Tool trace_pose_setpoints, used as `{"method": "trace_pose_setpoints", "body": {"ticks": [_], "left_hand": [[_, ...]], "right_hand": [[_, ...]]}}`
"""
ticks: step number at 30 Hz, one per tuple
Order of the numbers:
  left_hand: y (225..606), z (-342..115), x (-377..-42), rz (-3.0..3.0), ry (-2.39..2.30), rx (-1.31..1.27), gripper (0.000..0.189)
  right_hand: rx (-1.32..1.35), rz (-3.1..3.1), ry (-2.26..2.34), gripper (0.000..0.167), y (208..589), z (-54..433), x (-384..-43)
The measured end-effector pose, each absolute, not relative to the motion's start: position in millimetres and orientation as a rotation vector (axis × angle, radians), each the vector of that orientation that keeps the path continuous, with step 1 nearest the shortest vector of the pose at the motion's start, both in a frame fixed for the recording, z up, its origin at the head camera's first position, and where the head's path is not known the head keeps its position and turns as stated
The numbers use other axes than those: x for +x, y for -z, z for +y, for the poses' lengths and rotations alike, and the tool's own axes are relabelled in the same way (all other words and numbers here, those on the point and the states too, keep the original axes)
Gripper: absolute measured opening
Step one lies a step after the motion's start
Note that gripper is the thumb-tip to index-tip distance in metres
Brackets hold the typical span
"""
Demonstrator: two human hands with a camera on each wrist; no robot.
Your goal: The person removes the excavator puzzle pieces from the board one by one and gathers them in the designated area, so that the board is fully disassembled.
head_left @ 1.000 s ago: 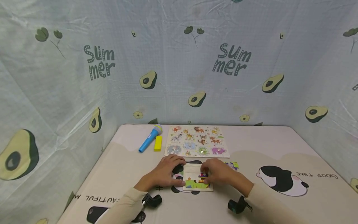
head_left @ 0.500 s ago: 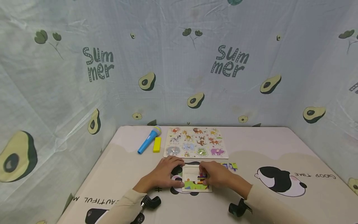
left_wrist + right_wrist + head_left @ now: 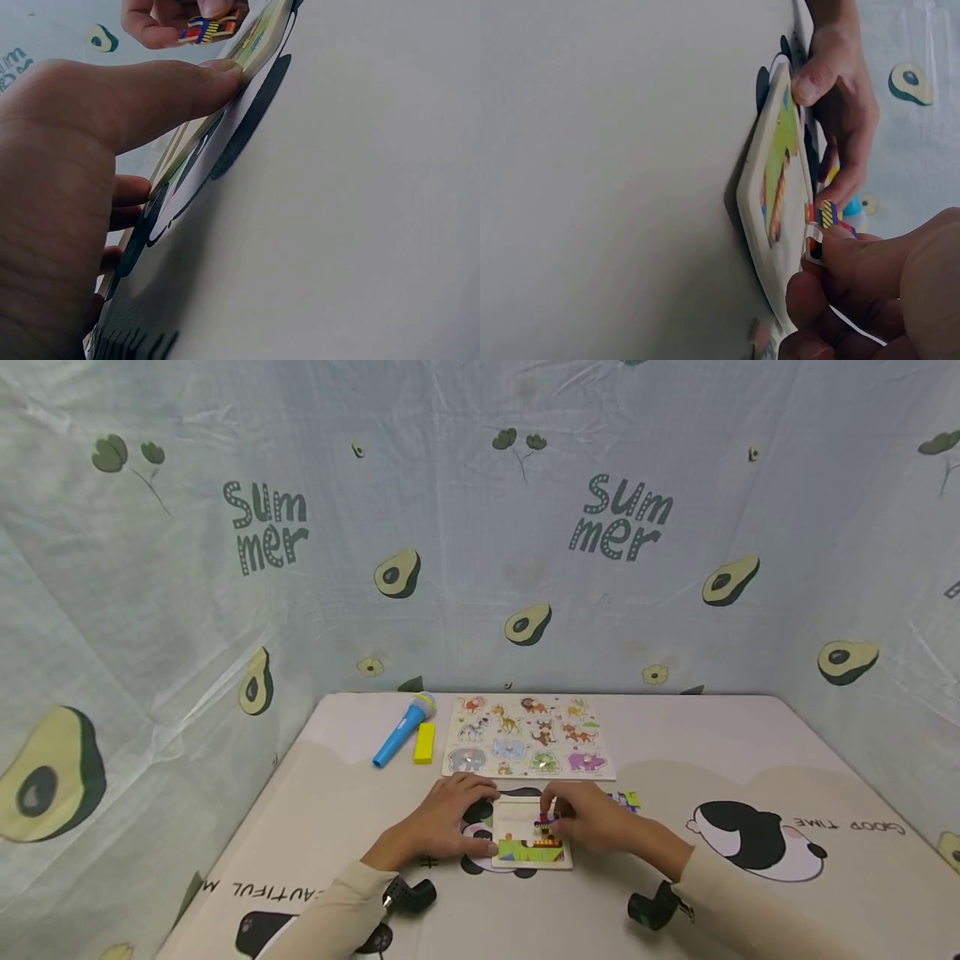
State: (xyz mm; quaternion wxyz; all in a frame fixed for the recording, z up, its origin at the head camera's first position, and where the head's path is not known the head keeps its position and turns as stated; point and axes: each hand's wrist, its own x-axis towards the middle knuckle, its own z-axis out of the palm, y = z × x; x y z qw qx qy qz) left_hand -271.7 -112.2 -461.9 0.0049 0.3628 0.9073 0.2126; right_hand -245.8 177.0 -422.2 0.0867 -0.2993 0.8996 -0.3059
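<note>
A small wooden jigsaw tray (image 3: 517, 814) lies before me, with green puzzle pieces (image 3: 525, 852) filling its near side and bare wood beyond them. My left hand (image 3: 447, 822) holds the tray's left side, thumb on the rim and fingers toward the far corner. My right hand (image 3: 592, 818) pinches a red, blue and yellow-striped puzzle piece (image 3: 827, 215) between thumb and fingers. The piece is raised and tilted over the tray's right half in the right wrist view. Its outer end is hidden by the fingers.
More loose puzzle pieces (image 3: 624, 799) lie right of the tray, partly behind my right hand. Farther back are an animal peg puzzle board (image 3: 531, 737), a yellow block (image 3: 424, 743) and a blue toy microphone (image 3: 405, 729). Printed sheeting (image 3: 465, 527) walls the table (image 3: 697, 735).
The striped piece has come up from the pieces below it, tilting in my right hand. The right thumb and wrist have shifted slightly right and away. My left hand stays on the tray.
</note>
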Motion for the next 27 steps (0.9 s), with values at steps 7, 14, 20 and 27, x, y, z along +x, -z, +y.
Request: {"method": "trace_pose_setpoints", "body": {"ticks": [7, 14, 20, 27], "left_hand": [[459.4, -112.7, -271.2, 2.84, -0.661, 1.137, 0.074], [461.1, -113.6, -272.0, 2.839, -0.64, 1.138, 0.074], [460.9, -112.8, -272.0, 2.831, -0.635, 1.141, 0.075], [460.5, -112.8, -271.5, 2.838, -0.643, 1.135, 0.076]], "right_hand": [[-0.863, 2.672, 1.035, 0.012, 410.0, 193.6, -247.4], [-0.763, 2.723, 1.049, 0.011, 406.7, 214.2, -248.7], [-0.682, 2.725, 1.081, 0.009, 409.1, 236.4, -245.2], [-0.582, 2.707, 1.164, 0.009, 409.5, 267.9, -239.1]]}}
